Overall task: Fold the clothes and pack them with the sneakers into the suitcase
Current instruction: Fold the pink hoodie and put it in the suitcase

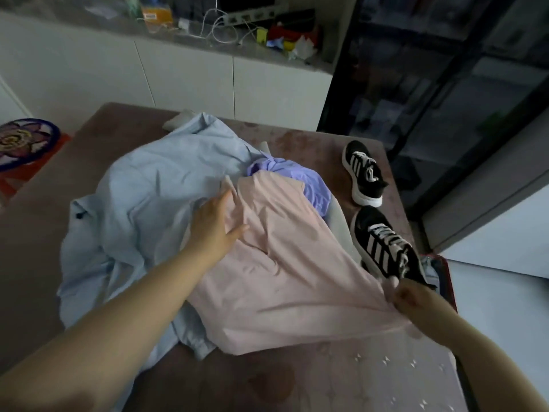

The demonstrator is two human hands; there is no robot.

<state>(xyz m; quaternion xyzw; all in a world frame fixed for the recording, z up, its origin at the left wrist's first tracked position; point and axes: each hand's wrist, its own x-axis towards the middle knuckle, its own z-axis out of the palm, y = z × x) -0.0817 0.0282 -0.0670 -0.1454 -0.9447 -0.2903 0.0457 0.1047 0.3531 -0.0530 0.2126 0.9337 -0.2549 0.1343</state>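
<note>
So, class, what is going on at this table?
A person is laying out a pink top on the table. The left hand presses flat on it; the right hand pinches its edge. A blue shirt and a purple garment lie crumpled partly under it, two sneakers at the right edge. Nothing is folded yet.

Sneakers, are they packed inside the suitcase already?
No, the far sneaker and the near sneaker both lie out on the mauve surface beside the clothes.

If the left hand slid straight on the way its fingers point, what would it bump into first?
Probably the bunched purple garment, just past the top edge of the pink garment that the left hand rests on, though the light blue shirt lies close beside.
</note>
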